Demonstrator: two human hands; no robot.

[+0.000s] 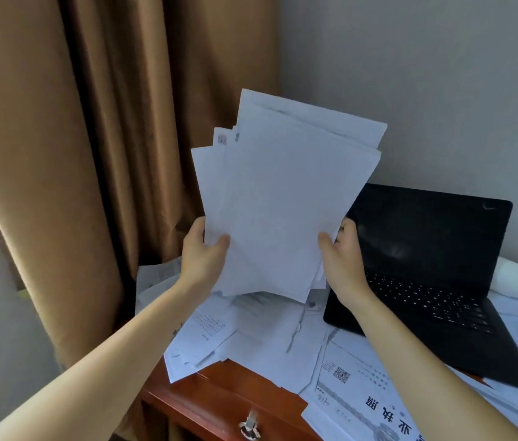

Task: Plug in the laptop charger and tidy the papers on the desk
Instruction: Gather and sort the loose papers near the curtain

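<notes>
A loose stack of white papers (pixel 280 198) is held upright above the desk, its sheets uneven at the top. My left hand (pixel 202 253) grips the stack's lower left edge, thumb on the front. My right hand (pixel 342 253) grips the lower right edge the same way. More printed papers (pixel 270 338) lie scattered on the wooden desk (pixel 219 396) below. A black laptop (pixel 436 275) stands open at the right, screen dark. No charger or cable is visible.
Brown curtains (pixel 92 154) hang at the left behind the desk. A grey wall is at the back. A white rounded object (pixel 512 278) lies behind the laptop. A desk drawer with a metal pull (pixel 249 426) faces me.
</notes>
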